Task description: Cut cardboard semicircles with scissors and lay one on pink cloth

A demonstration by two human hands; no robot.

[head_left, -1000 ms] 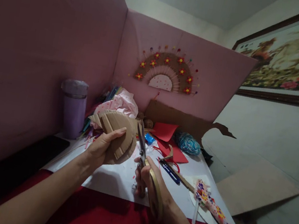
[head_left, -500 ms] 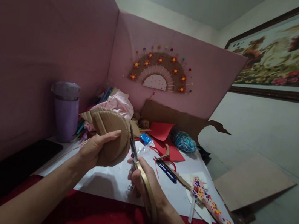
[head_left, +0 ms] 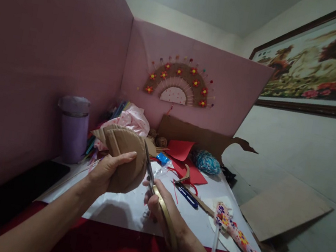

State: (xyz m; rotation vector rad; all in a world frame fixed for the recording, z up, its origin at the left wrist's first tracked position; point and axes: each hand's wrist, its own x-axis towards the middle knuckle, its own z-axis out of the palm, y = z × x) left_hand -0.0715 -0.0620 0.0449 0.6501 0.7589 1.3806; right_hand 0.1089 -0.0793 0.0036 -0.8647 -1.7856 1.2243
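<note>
Now cardboard fan (head_left: 124, 153) gripped by left fingers (head_left: 129, 155).

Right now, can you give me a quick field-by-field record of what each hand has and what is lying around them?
left hand: grips the cardboard piece, thumb across its front, above the white sheet
right hand: holds the scissors, blades pointing up beside the cardboard's right edge
left of hands: purple tumbler by the pink wall
right of hands: blue pen, red paper, teal yarn, flower-patterned cutout
back wall: fan decoration with red flowers
</note>
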